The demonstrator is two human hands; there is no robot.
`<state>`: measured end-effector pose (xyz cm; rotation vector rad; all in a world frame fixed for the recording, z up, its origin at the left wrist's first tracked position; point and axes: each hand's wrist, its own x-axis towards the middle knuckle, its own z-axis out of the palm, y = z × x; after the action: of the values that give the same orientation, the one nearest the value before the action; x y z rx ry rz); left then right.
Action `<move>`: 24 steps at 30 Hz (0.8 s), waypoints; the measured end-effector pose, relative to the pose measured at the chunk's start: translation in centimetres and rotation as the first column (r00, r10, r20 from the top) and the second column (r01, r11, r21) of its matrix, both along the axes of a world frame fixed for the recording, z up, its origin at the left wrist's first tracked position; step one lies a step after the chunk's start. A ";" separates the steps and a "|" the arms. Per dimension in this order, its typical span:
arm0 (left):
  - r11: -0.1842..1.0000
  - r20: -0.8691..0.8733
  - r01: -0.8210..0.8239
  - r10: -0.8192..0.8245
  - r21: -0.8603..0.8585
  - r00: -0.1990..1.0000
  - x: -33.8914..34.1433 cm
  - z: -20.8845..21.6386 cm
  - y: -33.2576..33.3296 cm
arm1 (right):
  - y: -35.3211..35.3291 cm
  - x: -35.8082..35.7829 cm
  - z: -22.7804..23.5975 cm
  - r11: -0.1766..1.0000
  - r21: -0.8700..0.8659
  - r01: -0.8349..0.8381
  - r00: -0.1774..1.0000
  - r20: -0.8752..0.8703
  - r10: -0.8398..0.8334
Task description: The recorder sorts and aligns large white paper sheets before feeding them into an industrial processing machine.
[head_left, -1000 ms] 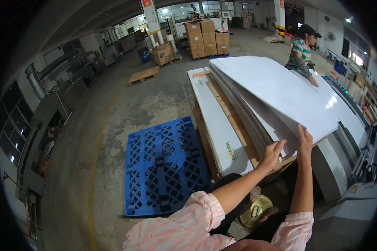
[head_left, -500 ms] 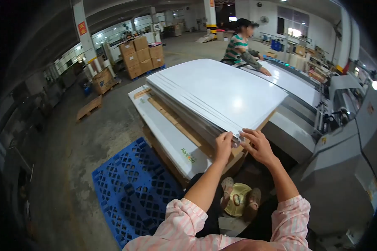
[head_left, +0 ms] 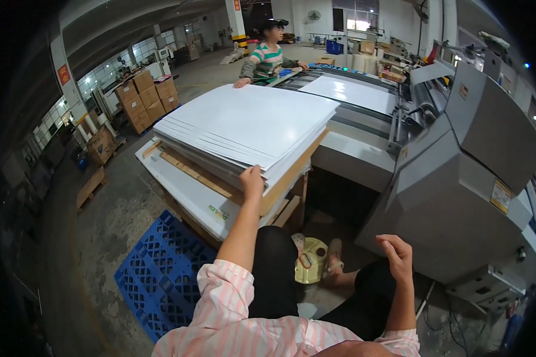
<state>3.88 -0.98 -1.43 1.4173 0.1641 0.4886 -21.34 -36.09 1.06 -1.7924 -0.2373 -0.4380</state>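
A stack of large white sheets [head_left: 250, 122], glossy on top and stepped along its left edge, lies in front of me on wooden boards. My left hand [head_left: 253, 180] is closed at the near corner, pinching the sheet edges; its fingertips are partly hidden. My right hand [head_left: 397, 254] is in the air above my right knee, away from the stack. Its fingers are bent in and closed, and nothing shows in them. Across the stack, a co-worker [head_left: 268, 59] has one hand on the far edge of the sheets and the other by the machine.
A large grey machine [head_left: 423, 196] stands to my right, with another white sheet [head_left: 351, 94] on its feed bed. A blue plastic pallet [head_left: 164, 268] lies at lower left. Cartons [head_left: 143, 98] are piled farther back. Between my feet is a yellowish round object [head_left: 311, 271].
My right hand has left the sheet corner and drawn back to the right. My left hand stays at the corner. The co-worker's hand has moved onto the stack, and the view has swung right.
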 end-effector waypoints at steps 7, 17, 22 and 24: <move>0.995 0.017 -0.096 0.095 0.022 0.995 -1.4 0.5 0.9 | -6.4 0.9 5.7 0.631 -0.328 0.703 0.657 0.638 -0.401; 0.998 0.023 -0.069 0.069 -0.016 0.997 -1.8 0.9 -0.5 | -20.9 7.2 4.8 -0.194 -0.460 0.867 0.334 0.824 -0.459; 0.998 0.019 -0.049 0.050 -0.040 0.999 -1.5 1.0 -0.5 | -21.0 8.2 4.8 -0.151 -0.434 0.888 0.326 0.827 -0.459; 0.998 0.020 -0.028 0.030 -0.058 0.999 -1.3 0.8 -0.2 | -21.0 8.5 4.7 -0.133 -0.429 0.894 0.322 0.818 -0.477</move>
<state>2.62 -1.15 -0.68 1.3550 0.1812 0.5183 -12.88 -57.06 5.74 -2.8234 0.4872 -1.9053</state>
